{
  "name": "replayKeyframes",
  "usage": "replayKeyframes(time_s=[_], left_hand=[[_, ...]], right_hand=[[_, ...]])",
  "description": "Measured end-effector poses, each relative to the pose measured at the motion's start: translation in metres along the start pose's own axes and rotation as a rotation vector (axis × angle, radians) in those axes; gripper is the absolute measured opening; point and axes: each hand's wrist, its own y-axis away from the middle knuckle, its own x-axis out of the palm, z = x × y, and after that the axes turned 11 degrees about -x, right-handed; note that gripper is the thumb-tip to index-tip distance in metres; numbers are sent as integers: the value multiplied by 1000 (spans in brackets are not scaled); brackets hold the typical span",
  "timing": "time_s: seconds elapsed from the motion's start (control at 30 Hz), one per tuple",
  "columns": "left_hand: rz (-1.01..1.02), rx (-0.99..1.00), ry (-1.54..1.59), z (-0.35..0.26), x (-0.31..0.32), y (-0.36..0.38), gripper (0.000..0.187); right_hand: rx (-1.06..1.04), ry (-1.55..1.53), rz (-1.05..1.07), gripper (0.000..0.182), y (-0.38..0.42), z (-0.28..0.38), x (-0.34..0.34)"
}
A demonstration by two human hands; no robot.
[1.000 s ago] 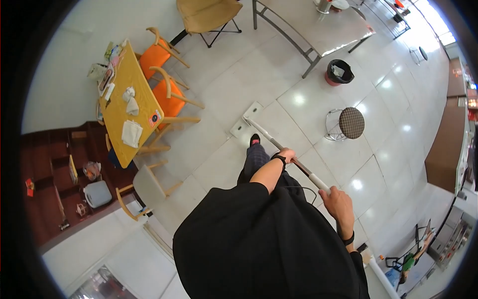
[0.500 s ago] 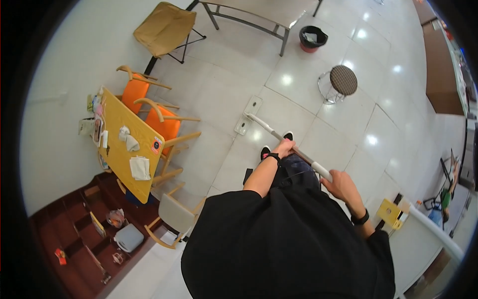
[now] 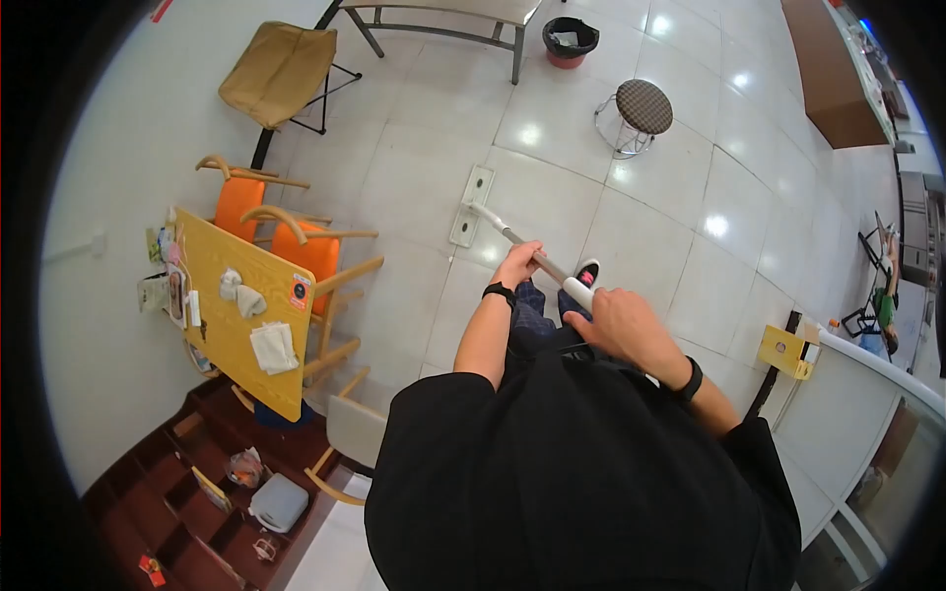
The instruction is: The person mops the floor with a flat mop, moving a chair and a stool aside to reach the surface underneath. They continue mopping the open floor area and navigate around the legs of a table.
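Note:
A flat mop (image 3: 558,274) slants from my body out over the tiled floor. Its pale rectangular head (image 3: 479,187) lies flat on the tiles ahead and to the left. My left hand (image 3: 518,264) is wrapped round the middle of the pole. My right hand (image 3: 626,325) grips the thick white handle end, close to my waist. My legs and one dark shoe with pink marks (image 3: 588,273) show just below the pole. Part of the handle is hidden under my right fingers.
On the left stands a yellow table (image 3: 222,295) with cloths on it, beside orange chairs (image 3: 313,254). Further ahead are a folding chair (image 3: 279,74), a trash bin (image 3: 569,44) and a round stool (image 3: 644,106). A white counter (image 3: 838,424) and a yellow box (image 3: 785,352) are at right.
My right hand has moved inward and forward, closer to my left hand in the view. The mop head has shifted slightly left, and my feet have changed position. Both hands still hold the mop.

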Motion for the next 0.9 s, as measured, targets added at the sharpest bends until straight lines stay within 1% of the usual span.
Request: replayKeyframes(time_s=[0.03,0.07,0.1,0.2,0.27,0.3,0.33,0.37,0.43,0.47,0.5,0.53,0.57,0.6,0.63,0.67,0.7,0.73,0.8,0.87,0.9], left_hand=[[-9,-8,-14,1,1,6,13],[-50,4,46,4,6,10,14],[-43,10,44,7,10,15,14],[-100,45,80,17,15,15,15],[-79,63,109,27,20,11,16],[-58,68,132,34,23,10,18],[-54,59,150,40,26,4,24],[-53,64,143,44,36,7,24],[-145,55,137,63,60,1,28],[-64,-6,129,70,67,-6,34],[-59,-6,128,87,80,-13,34],[-90,50,189,110,94,-23,32],[-119,111,252,132,106,-37,29],[-159,120,174,155,118,-49,25],[-244,78,133,177,135,-53,23],[-222,10,31,193,148,-52,23],[-203,-64,-73,211,158,-50,23],[-205,-64,-77,230,170,-51,23],[-34,-175,-136,270,195,-53,31],[-18,-249,-206,311,225,-53,23],[21,-288,-233,331,237,-55,21]], right_hand=[[2,4,-9,46,3,0,7],[-29,13,-41,46,6,0,13],[-61,24,-72,46,10,-1,17],[-27,10,-6,44,22,-8,23],[-27,-5,17,42,27,-16,29],[33,-61,19,42,32,-25,35],[96,-118,21,43,38,-36,42],[95,-119,12,43,45,-51,50],[220,-331,-33,43,65,-84,68],[226,-328,-36,43,78,-99,76],[220,-364,-101,42,95,-113,85],[213,-401,-162,41,113,-126,93],[209,-393,-163,41,131,-143,108],[234,-372,-165,38,147,-162,126],[258,-351,-171,36,165,-180,140],[310,-503,-170,37,186,-192,146],[309,-504,-173,37,209,-205,151],[352,-555,-190,35,232,-214,153],[395,-614,-209,34,278,-230,160],[447,-618,-344,32,324,-243,169],[447,-623,-345,32,344,-247,169]])
